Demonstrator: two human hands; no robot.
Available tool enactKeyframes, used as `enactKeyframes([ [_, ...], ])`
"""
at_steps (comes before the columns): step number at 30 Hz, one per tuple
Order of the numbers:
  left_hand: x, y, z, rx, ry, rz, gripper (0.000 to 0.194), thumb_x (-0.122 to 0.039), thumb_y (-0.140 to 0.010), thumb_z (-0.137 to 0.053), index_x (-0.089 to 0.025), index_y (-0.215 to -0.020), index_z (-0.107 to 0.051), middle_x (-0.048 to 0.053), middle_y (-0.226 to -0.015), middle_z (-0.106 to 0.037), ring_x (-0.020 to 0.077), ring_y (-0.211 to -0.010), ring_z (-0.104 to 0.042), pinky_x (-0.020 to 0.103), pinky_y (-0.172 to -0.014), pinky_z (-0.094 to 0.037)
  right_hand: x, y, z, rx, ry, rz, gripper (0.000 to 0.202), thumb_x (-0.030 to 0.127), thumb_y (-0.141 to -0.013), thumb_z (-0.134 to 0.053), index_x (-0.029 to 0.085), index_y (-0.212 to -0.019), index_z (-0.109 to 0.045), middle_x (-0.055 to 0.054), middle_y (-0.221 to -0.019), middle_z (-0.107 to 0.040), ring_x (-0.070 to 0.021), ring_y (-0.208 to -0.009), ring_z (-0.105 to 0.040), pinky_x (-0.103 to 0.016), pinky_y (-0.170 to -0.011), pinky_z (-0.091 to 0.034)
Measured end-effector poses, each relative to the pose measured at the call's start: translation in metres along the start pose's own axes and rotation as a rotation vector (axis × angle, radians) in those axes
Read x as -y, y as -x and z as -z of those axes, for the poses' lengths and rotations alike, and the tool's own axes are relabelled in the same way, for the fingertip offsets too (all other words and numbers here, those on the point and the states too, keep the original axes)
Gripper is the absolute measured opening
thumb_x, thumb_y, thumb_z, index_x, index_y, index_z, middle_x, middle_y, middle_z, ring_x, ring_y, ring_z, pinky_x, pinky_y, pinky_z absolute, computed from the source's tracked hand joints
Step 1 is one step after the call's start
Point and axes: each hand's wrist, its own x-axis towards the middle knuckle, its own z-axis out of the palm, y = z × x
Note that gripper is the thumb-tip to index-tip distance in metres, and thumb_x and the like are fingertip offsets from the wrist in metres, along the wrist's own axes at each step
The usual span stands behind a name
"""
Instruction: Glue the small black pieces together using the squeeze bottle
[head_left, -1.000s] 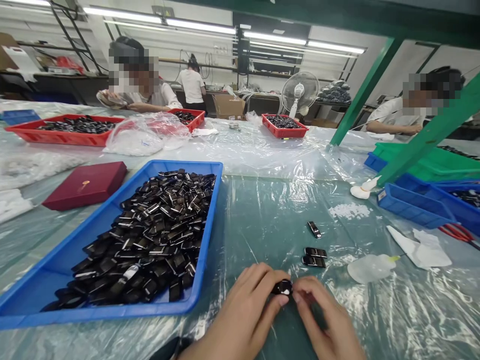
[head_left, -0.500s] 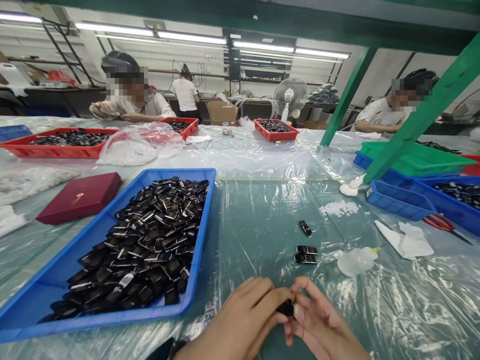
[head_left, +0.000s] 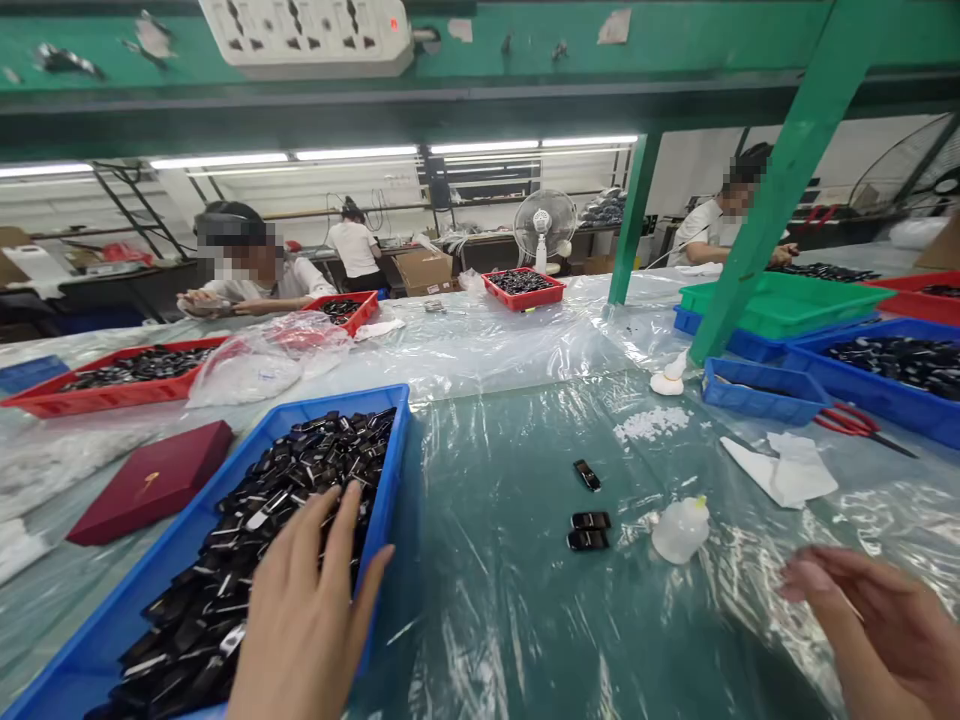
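Note:
My left hand (head_left: 307,600) is over the near right part of a blue tray (head_left: 399,450), fingers spread, with nothing seen in it. Beneath it lies a heap of small glossy black pieces (head_left: 255,520); the hand hides some of them. My right hand (head_left: 877,620) hovers at the lower right above the plastic-covered table. Its fingers are loosely curled and slightly blurred, with a gap behind the thumb and no object visible. Between the hands, a single black piece (head_left: 587,475) lies beyond two more black pieces (head_left: 589,531) set side by side. A translucent squeeze bottle (head_left: 681,530) lies right of them.
White bits (head_left: 651,424), a white tissue (head_left: 784,470) and red-handled scissors (head_left: 847,420) lie at the right, near a small blue bin (head_left: 765,392). A green post (head_left: 772,200) rises there. A maroon box (head_left: 154,480) lies left. Co-workers sit across the table.
My hands have parted: the left moved left over the blue tray, the right moved right. The black piece they held between them is no longer visible in either. The view has tilted up.

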Motion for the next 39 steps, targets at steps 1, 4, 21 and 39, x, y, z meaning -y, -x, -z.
enactKeyframes([
  [1,-0.007,0.003,-0.004,-0.002,0.019,-0.034,0.048,-0.038,-0.104,-0.036,-0.008,-0.140,-0.042,0.023,-0.127,-0.054,0.0393,-0.114,-0.054,0.052,-0.091,-0.046,-0.012,-0.014,0.001,0.072,-0.011,-0.025,0.060,0.059,-0.063,-0.078,0.022,-0.106,-0.058,-0.004,-0.107,-0.065,-0.0138,-0.095,-0.063,-0.019,-0.078,-0.052],
  [4,-0.050,0.009,-0.016,0.126,0.272,-0.176,0.035,-0.036,-0.104,-0.038,-0.015,-0.128,-0.053,0.013,-0.116,-0.063,0.0298,-0.105,-0.060,0.044,-0.089,-0.049,-0.039,-0.036,-0.007,0.345,0.058,-0.006,0.086,0.065,-0.062,-0.074,0.030,-0.134,-0.043,-0.004,-0.139,-0.053,-0.0211,-0.121,-0.057,-0.026,-0.090,-0.055],
  [21,-0.123,-0.039,-0.038,0.814,1.007,0.232,0.011,-0.009,-0.089,-0.060,-0.019,-0.090,-0.064,0.001,-0.089,-0.066,0.0157,-0.083,-0.065,0.024,-0.072,-0.051,-0.042,-0.029,-0.013,0.681,0.234,-0.413,0.092,0.079,-0.062,-0.064,0.028,-0.137,-0.045,-0.007,-0.152,-0.040,-0.0296,-0.127,-0.055,-0.020,-0.064,-0.058],
  [39,-0.100,0.006,-0.036,0.806,0.797,0.070,0.012,-0.011,-0.090,-0.064,-0.014,-0.101,-0.060,0.009,-0.101,-0.062,0.0255,-0.091,-0.060,0.038,-0.076,-0.051,-0.043,-0.031,-0.007,0.625,0.327,-0.385,0.098,0.079,-0.052,-0.069,0.028,-0.133,-0.045,-0.005,-0.149,-0.045,-0.0301,-0.140,-0.042,-0.018,-0.069,-0.060],
])
